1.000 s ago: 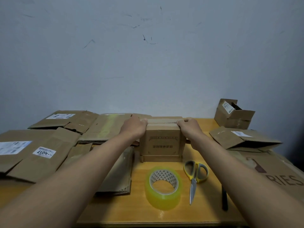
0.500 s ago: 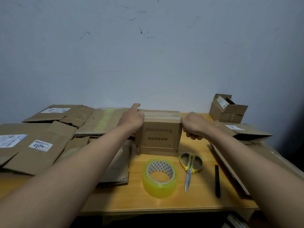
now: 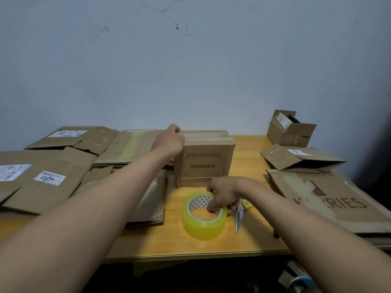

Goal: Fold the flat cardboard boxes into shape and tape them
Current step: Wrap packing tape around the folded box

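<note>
A small folded cardboard box stands upright in the middle of the wooden table, its top flaps closed. My left hand grips its top left edge with curled fingers. Nearer to me lies a yellow roll of clear tape. My right hand pinches the roll's far right rim, fingers reaching into its core. Flat cardboard boxes are stacked on the left side of the table.
Scissors with yellow handles lie right of the tape, partly under my right hand. A large flat printed carton and a half-folded box cover the right side. An open small box sits at the back right by the wall.
My right hand has left the box's right edge and come down toward me onto the tape roll. My left hand stays on the box.
</note>
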